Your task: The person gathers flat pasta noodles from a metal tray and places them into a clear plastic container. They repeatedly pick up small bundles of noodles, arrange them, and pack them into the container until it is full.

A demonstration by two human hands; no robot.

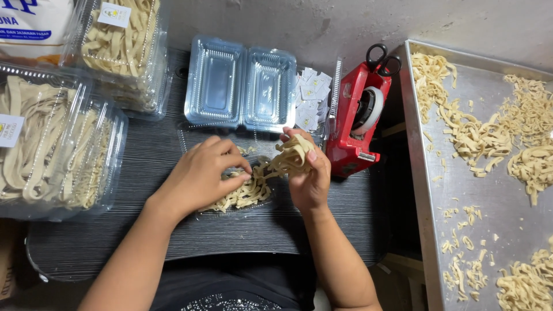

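Right hand (308, 173) pinches a noodle bundle (291, 156) above clear tray (262, 198) at center, half-filled with noodles. Left hand (201, 175) presses strands into it, fingers curled. Empty open clamshell (241, 86) at 12 o'clock; filled lidded packs (55, 150) at 9; loose noodles on steel pan (461, 190) at 3.

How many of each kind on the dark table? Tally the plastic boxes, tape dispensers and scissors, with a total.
Filled closed boxes: 2
Empty open box: 1
Box being filled: 1
Tape dispenser: 1
Scissors: 1
Total: 6
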